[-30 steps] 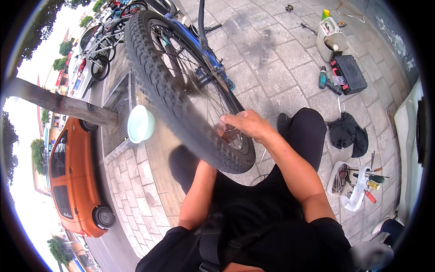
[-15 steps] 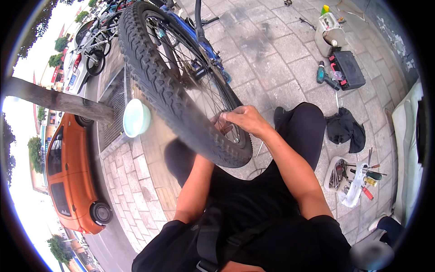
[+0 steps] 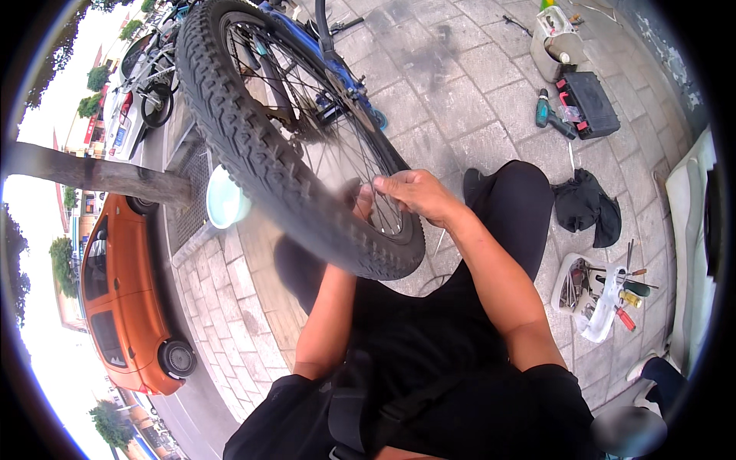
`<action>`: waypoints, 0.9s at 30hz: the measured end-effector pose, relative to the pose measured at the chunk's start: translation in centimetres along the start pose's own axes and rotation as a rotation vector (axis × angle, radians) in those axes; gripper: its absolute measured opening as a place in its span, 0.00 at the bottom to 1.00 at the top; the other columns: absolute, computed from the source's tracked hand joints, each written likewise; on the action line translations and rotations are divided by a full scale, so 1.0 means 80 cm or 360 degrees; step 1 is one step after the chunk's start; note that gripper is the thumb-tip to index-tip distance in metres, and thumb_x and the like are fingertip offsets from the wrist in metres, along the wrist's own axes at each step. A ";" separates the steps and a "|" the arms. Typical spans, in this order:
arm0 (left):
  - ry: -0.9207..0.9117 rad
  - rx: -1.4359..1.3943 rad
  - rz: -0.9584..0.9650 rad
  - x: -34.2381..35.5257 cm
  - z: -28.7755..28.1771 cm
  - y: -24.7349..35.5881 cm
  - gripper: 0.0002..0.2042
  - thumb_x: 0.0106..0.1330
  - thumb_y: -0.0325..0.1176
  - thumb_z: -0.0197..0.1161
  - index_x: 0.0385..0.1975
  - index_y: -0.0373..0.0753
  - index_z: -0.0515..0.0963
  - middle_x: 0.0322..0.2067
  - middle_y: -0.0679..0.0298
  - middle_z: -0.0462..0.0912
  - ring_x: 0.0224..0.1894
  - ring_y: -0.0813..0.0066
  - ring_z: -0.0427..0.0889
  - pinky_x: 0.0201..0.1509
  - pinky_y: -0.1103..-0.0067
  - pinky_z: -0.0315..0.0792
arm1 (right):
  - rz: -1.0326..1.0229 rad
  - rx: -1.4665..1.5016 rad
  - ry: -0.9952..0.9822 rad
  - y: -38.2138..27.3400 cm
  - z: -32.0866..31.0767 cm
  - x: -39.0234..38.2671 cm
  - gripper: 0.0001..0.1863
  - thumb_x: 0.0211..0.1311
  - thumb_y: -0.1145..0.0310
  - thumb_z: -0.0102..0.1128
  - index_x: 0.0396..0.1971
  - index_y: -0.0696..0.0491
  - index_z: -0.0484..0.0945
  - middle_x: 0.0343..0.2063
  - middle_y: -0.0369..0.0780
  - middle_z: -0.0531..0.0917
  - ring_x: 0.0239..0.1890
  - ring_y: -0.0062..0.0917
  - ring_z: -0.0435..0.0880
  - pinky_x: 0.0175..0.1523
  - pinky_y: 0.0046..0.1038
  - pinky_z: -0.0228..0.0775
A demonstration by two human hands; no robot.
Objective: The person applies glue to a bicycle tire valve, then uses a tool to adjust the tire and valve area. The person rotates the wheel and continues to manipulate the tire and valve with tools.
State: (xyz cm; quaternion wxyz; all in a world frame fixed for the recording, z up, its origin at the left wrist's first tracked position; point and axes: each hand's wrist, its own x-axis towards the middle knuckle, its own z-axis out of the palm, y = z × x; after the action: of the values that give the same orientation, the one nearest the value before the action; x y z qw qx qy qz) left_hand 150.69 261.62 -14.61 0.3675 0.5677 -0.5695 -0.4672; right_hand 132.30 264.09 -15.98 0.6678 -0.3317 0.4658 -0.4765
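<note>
Bicycle wheel (image 3: pixel 303 198) tilted, near end between the knees (image 3: pixel 527 192); tyre (image 3: pixel 218 107) looks already seated; work at spokes (image 3: pixel 354 157) seems midway, remainder unclear; right hand (image 3: pixel 423 199) at spokes, left hand (image 3: pixel 363 202) partly hidden behind; can't tell whether either grip is closed.

- The black, ring-shaped rubber tyre (image 3: pixel 249 153) is showing a matt, rough, knobbly tread.
- The blue, tubular metal frame (image 3: pixel 302 38) is looking smooth.
- The pale green, round plastic basin (image 3: pixel 227 199) is looking smooth.
- The black, crumpled cloth bundle (image 3: pixel 579 205) is looking matt.
- The grey, rectangular stone pavers (image 3: pixel 491 77) are looking rough.
</note>
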 end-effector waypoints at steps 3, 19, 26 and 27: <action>0.0070 0.0126 0.0208 0.004 -0.002 0.015 0.17 0.74 0.45 0.68 0.41 0.33 0.84 0.23 0.70 0.79 0.26 0.85 0.72 0.30 0.82 0.66 | -0.0089 0.0101 0.0030 0.021 -0.002 0.002 0.19 0.66 0.56 0.72 0.41 0.59 0.88 0.28 0.32 0.83 0.27 0.13 0.75 0.31 0.19 0.66; -0.0254 -0.0287 -0.0424 -0.014 0.000 0.098 0.09 0.70 0.36 0.71 0.37 0.37 0.82 0.24 0.71 0.81 0.19 0.85 0.71 0.23 0.84 0.62 | -0.0204 -0.0264 0.0322 0.024 0.016 0.004 0.15 0.62 0.64 0.66 0.40 0.62 0.89 0.27 0.41 0.88 0.29 0.22 0.84 0.38 0.28 0.77; -0.0288 -0.0427 -0.0483 -0.004 -0.001 0.070 0.08 0.70 0.37 0.71 0.38 0.40 0.83 0.25 0.72 0.79 0.21 0.83 0.73 0.23 0.84 0.64 | -0.0189 -0.0641 0.0060 -0.005 -0.006 0.005 0.17 0.60 0.61 0.65 0.39 0.59 0.90 0.28 0.45 0.90 0.33 0.28 0.89 0.43 0.31 0.79; -0.0260 -0.0347 -0.0528 -0.012 0.006 0.080 0.09 0.70 0.38 0.71 0.40 0.39 0.84 0.26 0.71 0.80 0.23 0.82 0.74 0.27 0.84 0.66 | -0.0213 -0.0720 0.0026 -0.012 -0.018 0.002 0.18 0.63 0.61 0.65 0.44 0.60 0.88 0.29 0.43 0.89 0.30 0.25 0.87 0.40 0.30 0.78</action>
State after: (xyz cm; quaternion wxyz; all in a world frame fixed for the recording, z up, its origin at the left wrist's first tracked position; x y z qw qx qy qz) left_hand 148.40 262.08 -8.55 0.2974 0.5708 -0.4422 -0.6247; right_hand 130.64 263.61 -15.70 0.5396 -0.4991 0.5431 -0.4059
